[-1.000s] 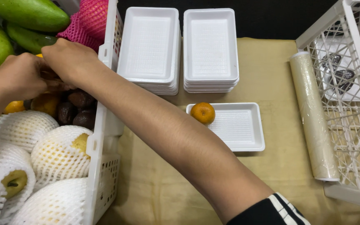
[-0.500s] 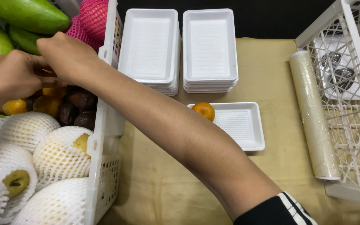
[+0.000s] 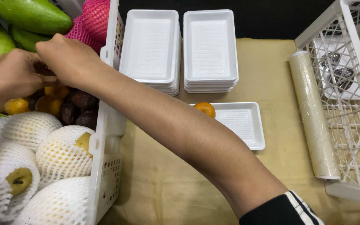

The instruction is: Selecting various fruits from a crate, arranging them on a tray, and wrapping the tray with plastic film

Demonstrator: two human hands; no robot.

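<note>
My left hand (image 3: 15,75) and my right hand (image 3: 69,58) meet inside a white crate (image 3: 105,129) at the left, fingers curled together just above small oranges (image 3: 15,106) and dark brown fruits (image 3: 82,100). What the fingers hold is hidden between the hands. My right forearm reaches across the crate's wall from the lower right. One small orange (image 3: 205,109) lies in the far left corner of a single white foam tray (image 3: 246,125) on the tan cloth.
Two stacks of white foam trays (image 3: 148,46) (image 3: 210,46) stand behind the single tray. A roll of cling film (image 3: 313,121) lies beside a white lattice crate (image 3: 355,125) at right. The left crate also holds green mangoes (image 3: 30,14), pink netting (image 3: 94,21) and net-wrapped yellow fruit (image 3: 59,154).
Both hands have shifted slightly up and back over the small fruit in the crate, staying together. The orange on the tray has not moved.
</note>
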